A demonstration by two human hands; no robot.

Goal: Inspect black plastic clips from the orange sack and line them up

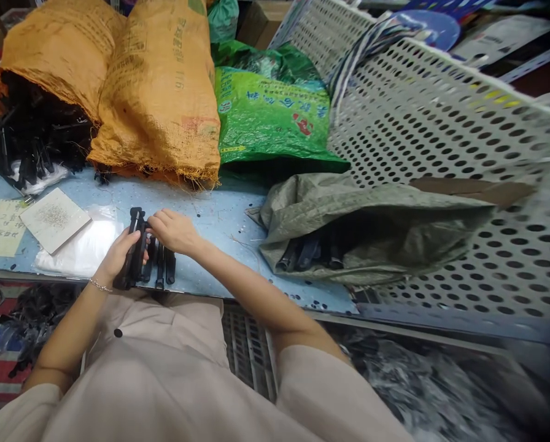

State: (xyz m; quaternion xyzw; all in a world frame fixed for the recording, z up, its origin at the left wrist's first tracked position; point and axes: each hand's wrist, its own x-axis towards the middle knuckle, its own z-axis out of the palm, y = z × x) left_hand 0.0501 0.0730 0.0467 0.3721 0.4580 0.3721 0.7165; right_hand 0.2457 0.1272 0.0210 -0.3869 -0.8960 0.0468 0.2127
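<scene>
My left hand (121, 255) is wrapped round long black plastic parts (135, 221), held upright above the table's front edge. Against the same parts, near their top, my right hand (171, 230) is closed with bent fingers; what its fingertips grip is partly hidden. Just beneath and right of my hands, several similar black parts (165, 270) lie side by side on the blue tabletop (220, 245). To the left are a stack of clear plastic bags (102, 230) and a pale square tile (54, 220) with brown specks.
Orange woven sacks (159, 92) stand behind, the left one spilling black parts (35, 135). A green sack (275, 116) lies beside them. At right, a grey-green sack (422, 233) holding dark tubes leans by a perforated white panel (441, 123). A yellow note (2, 230) lies far left.
</scene>
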